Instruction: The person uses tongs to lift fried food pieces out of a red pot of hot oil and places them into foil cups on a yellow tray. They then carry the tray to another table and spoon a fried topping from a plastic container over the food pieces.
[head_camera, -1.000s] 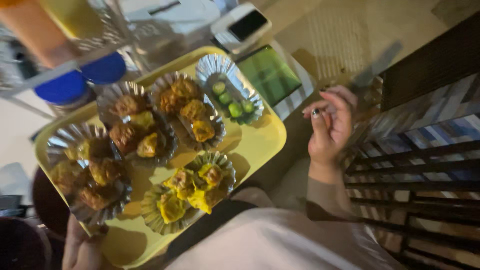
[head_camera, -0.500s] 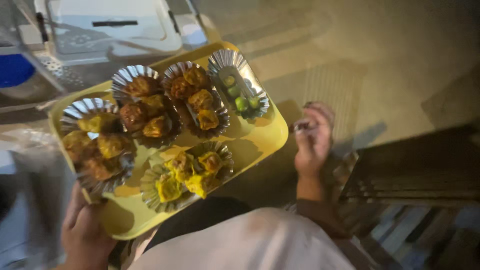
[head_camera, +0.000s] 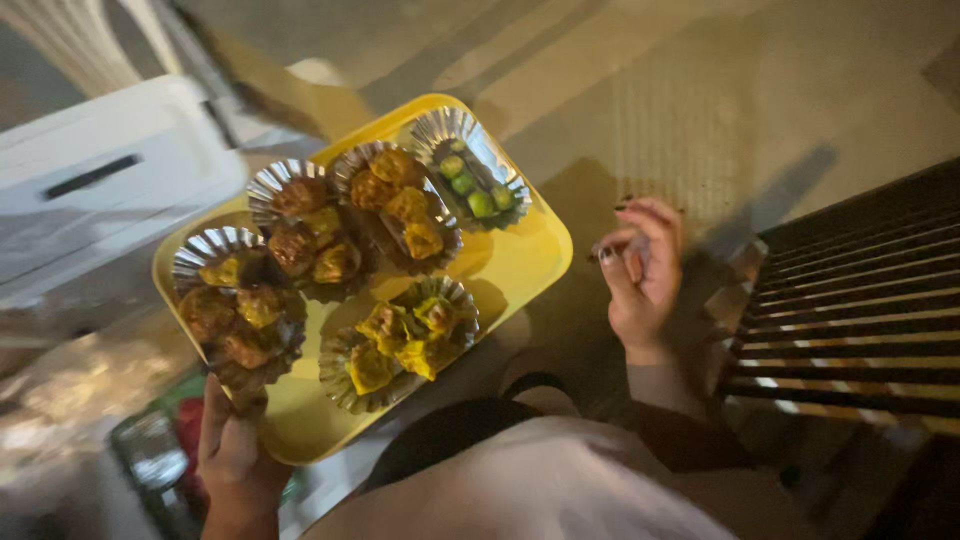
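My left hand (head_camera: 232, 455) grips the near edge of a yellow tray (head_camera: 515, 265) and carries it level. On the tray sit several fluted foil dishes: brown and yellow fried pieces (head_camera: 320, 245), yellow dumplings (head_camera: 400, 340), and one far dish with small green pieces (head_camera: 470, 185). My right hand (head_camera: 640, 270) hangs to the right of the tray, apart from it, fingers curled loosely, with nothing seen in it.
A white box-like case (head_camera: 110, 180) with a dark slot stands at the left. A dark slatted bench or grate (head_camera: 860, 300) lies at the right. Beige floor (head_camera: 650, 90) stretches ahead. Something red and green (head_camera: 185, 430), blurred, lies under the tray at the lower left.
The view has shifted as I walk: the tray stays in my left hand, the white case has slid to the left, and the slatted structure has come closer on the right.
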